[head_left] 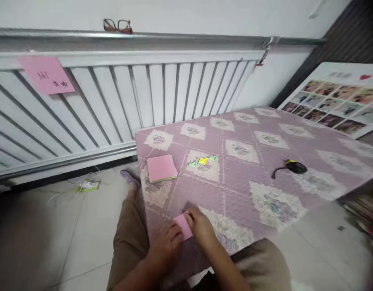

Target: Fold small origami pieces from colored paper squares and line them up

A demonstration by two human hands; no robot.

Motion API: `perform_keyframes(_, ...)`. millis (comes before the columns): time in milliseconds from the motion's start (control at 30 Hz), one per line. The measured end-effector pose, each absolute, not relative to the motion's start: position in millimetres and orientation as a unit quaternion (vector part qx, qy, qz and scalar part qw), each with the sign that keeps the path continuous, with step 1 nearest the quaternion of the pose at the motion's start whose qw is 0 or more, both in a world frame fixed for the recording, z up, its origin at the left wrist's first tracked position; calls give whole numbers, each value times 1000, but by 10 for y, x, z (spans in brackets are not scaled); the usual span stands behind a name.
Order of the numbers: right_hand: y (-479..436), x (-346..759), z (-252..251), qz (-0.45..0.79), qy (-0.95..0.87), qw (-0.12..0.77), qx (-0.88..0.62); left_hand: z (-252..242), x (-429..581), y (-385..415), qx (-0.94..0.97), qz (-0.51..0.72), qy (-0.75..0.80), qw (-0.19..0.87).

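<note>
A small folded piece of pink paper lies on the near-left part of the patterned cloth between my hands. My left hand has its fingers pressed together on the paper's left side. At its upper right edge, my right hand pinches the paper between thumb and curled fingers. Beyond them rests a squared stack of paper, pink on top. To the right of that stack sit a few small folded paper pieces, green and yellow, with the yellow piece in the middle.
A mauve floral cloth covers the table. On its right lies a dark rounded object with a tail and a yellow patch. A white radiator runs behind, with glasses on the pipe above. A photo board leans at far right.
</note>
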State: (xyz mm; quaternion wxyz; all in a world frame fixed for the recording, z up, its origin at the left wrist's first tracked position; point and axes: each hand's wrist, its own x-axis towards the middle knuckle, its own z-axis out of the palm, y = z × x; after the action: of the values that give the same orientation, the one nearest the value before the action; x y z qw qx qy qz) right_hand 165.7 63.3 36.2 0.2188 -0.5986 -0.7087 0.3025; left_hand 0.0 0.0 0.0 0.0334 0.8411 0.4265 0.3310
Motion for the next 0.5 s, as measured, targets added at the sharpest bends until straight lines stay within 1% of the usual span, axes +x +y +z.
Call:
perform_keyframes(167, 518, 1807, 373, 310, -707, 221, -597, 30, -16, -27, 847, 311, 428, 49)
perform_keyframes(333, 400, 1860, 327, 275, -705, 224, -615, 63, -29, -33, 857, 270, 436, 52)
perform_keyframes(500, 346, 1850, 305, 241, -704, 255, -617, 42, -41, -40, 866, 241, 436, 51)
